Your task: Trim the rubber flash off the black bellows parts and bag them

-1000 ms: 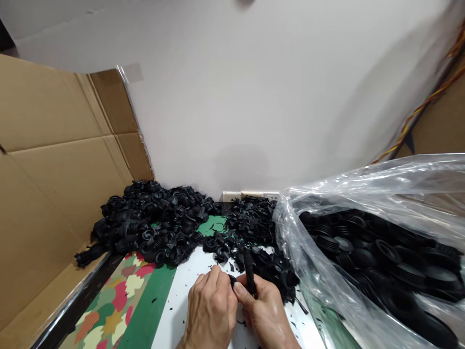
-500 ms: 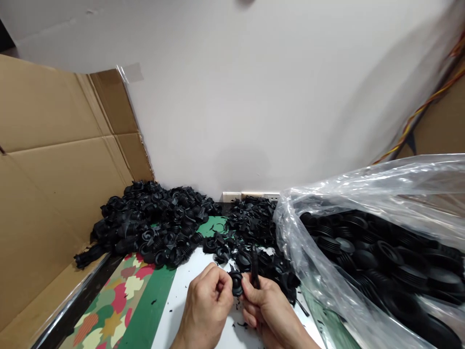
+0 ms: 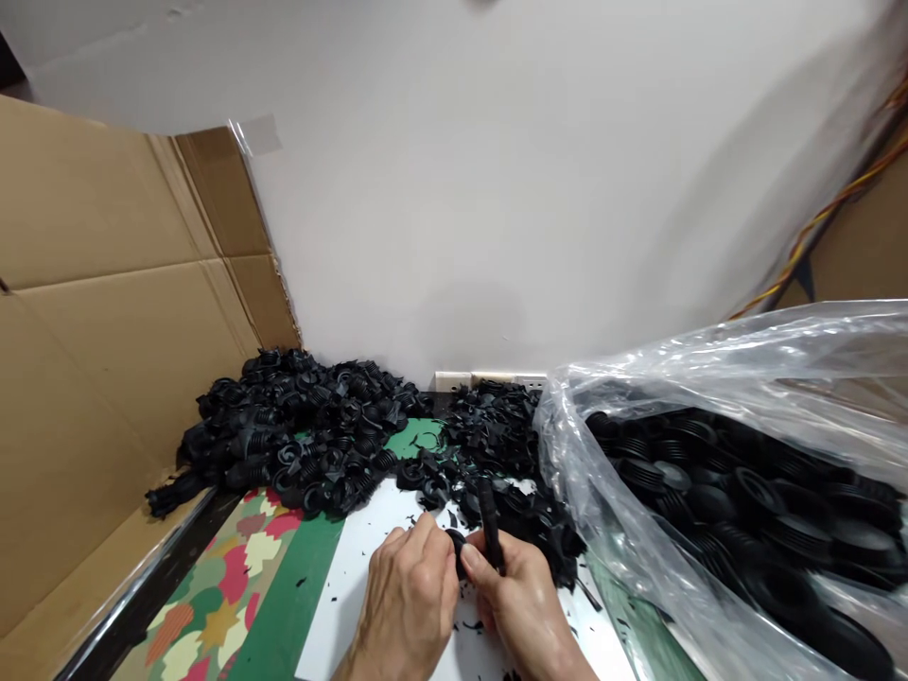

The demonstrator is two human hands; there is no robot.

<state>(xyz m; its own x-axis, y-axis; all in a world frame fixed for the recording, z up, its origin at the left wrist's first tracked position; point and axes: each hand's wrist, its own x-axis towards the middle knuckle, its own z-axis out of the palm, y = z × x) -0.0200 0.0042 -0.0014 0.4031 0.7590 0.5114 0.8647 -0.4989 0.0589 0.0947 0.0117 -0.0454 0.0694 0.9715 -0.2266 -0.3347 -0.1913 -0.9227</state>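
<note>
Between my two hands, above a white sheet [image 3: 340,591], is a small round black rubber part [image 3: 457,543], mostly covered by fingers. My left hand [image 3: 411,591] is closed on its left side, knuckles up. My right hand [image 3: 517,591] grips a black pen-shaped tool [image 3: 488,511] that points up and away, and its thumb presses at the part's right edge. The tool's lower end is hidden by the fingers. Black scraps and trimmings [image 3: 546,530] lie just beyond the right hand.
A heap of ribbed black rubber parts [image 3: 312,435] lies back left beside a cardboard panel [image 3: 128,218]. More black scraps [image 3: 493,426] pile against the wall near the sockets [image 3: 452,381]. At right, a clear plastic bag [image 3: 582,445] holds many black rubber parts [image 3: 709,501].
My left hand has turned over the part, so its back now faces up and hides more of it. The right hand's tool has tilted left, its top shifting slightly leftward.
</note>
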